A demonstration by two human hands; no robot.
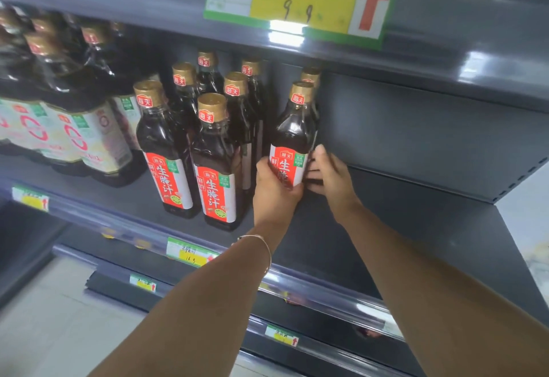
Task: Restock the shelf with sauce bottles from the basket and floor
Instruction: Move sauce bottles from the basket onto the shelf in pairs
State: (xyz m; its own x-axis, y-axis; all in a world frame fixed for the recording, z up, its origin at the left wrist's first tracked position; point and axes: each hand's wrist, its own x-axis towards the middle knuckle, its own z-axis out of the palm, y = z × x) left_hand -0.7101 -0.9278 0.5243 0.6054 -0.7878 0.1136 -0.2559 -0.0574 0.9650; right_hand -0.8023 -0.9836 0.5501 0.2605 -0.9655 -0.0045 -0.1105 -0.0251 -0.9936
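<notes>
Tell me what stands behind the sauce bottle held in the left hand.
Behind the sauce bottle in the left hand, one more gold cap shows; that bottle's body is mostly hidden. Anything further back is covered too.

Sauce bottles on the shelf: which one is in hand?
The rightmost front bottle: the left hand grips its label, the right hand is against its side. The others stand untouched.

Head view, angled down, close to shelf (341,228)
</notes>
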